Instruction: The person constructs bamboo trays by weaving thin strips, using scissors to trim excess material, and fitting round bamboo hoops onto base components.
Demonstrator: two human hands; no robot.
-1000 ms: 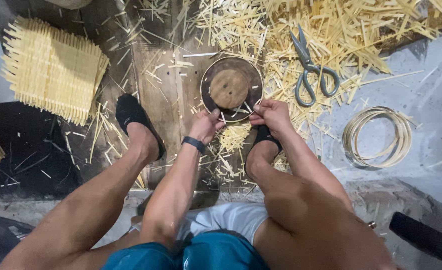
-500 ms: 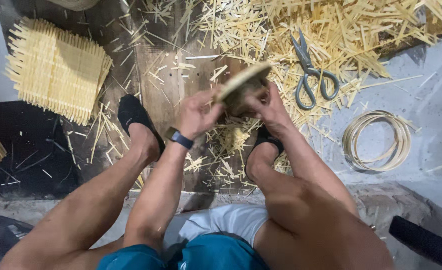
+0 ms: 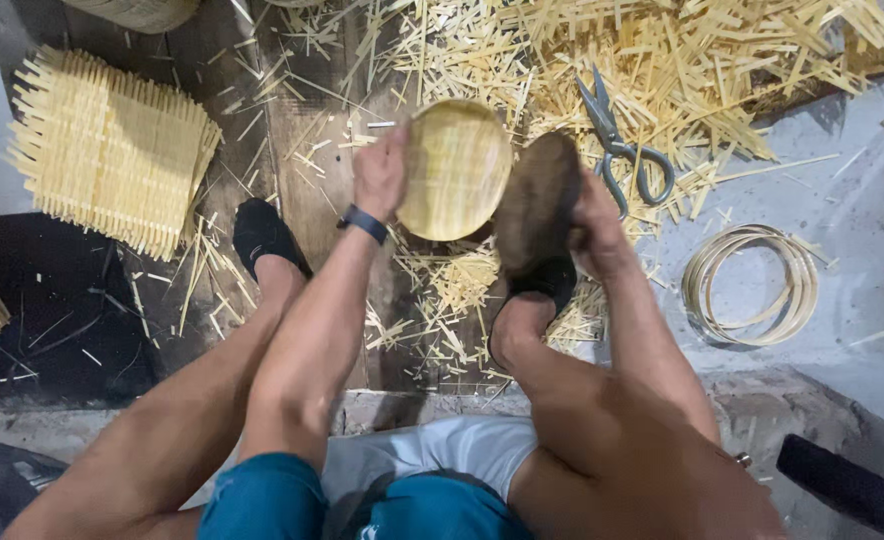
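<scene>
Woven bamboo bowl [image 3: 454, 170] gripped at nine o'clock rim by left hand [image 3: 382, 172]; light, springy, probably splintery. Right hand [image 3: 590, 212] fingers clasping brown mould [image 3: 537, 200].

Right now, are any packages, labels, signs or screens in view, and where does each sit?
None in view: no package, label, sign or screen.
Nearest thing to one: a dark band on the left wrist, its face not readable as a screen.
The left hand holds a round woven disc; the right hand holds a dark rounded block.
</scene>
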